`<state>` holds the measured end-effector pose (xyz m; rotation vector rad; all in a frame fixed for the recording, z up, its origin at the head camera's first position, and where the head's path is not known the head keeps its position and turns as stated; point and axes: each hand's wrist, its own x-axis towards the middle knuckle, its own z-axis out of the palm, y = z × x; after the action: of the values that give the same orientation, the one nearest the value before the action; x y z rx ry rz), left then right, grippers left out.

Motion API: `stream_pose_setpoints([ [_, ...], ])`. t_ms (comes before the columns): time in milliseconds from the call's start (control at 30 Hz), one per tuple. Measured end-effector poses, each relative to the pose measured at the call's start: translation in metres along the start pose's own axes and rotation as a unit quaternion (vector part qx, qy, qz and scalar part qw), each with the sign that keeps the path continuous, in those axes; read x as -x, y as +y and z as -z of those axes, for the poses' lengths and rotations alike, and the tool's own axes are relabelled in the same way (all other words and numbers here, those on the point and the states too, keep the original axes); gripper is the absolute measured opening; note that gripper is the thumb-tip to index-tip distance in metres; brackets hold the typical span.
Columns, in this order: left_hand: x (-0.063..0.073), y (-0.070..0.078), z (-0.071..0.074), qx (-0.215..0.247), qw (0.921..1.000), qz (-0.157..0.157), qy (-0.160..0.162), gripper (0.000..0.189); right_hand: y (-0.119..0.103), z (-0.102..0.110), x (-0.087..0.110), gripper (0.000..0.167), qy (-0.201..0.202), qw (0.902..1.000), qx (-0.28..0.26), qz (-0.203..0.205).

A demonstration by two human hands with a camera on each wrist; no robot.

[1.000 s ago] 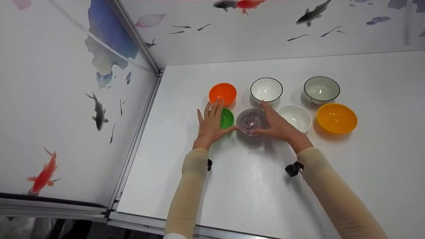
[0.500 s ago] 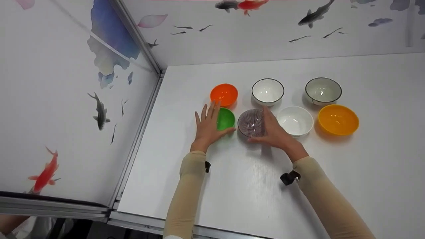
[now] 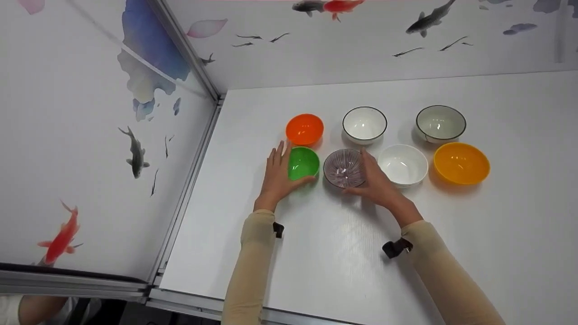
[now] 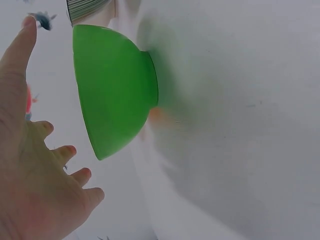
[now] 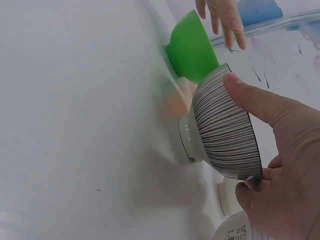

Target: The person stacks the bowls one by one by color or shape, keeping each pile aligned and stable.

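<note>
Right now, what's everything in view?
Orange bowl: 1, orange, back left
Dark-rimmed white bowl: 1, white, back middle
Dark-rimmed grey bowl: 1, grey, back right
Green bowl: 1, green, front left
Striped bowl: 1, purplish inside, beside green
Plain white bowl: 1, white, beside yellow
Yellow bowl: 1, yellow, front right
Table: 1, white, under bowls
Printed panels: 2, white, left, back
Metal frame: 1, silver, table edges
Another person: 1, white clothing, bottom left
Sleeves: 2, beige, forearms
Wrist cameras: 2, black, cuffs
Left hand: 1, beside green bowl
Right hand: 1, holding striped bowl

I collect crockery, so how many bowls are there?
7 in view. Back row, left to right: orange, dark-rimmed white, grey. Front row: green, striped, plain white, yellow.
</note>
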<state>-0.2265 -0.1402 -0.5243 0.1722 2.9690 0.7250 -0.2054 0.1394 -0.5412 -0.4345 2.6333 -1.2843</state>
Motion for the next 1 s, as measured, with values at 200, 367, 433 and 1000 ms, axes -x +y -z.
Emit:
stream_pose_setpoints([
  [200,0.003,-0.005,-0.002,0.038,0.9992,0.009,-0.006,0.12,0.004,0.0,0.001,0.119,0.009,0.9998,-0.01,0.012],
  [367,0.003,-0.009,-0.005,0.063,0.9978,0.017,-0.008,0.122,0.004,0.001,0.001,0.119,0.009,0.9997,-0.018,0.011],
  [433,0.003,-0.01,-0.006,0.074,0.997,0.022,-0.01,0.122,0.004,0.0,0.001,0.119,0.009,0.9997,-0.019,0.013],
  [1000,0.001,-0.014,-0.015,0.16,0.9863,0.036,-0.015,0.125,0.005,-0.001,0.001,0.12,0.004,0.9998,-0.02,0.008],
])
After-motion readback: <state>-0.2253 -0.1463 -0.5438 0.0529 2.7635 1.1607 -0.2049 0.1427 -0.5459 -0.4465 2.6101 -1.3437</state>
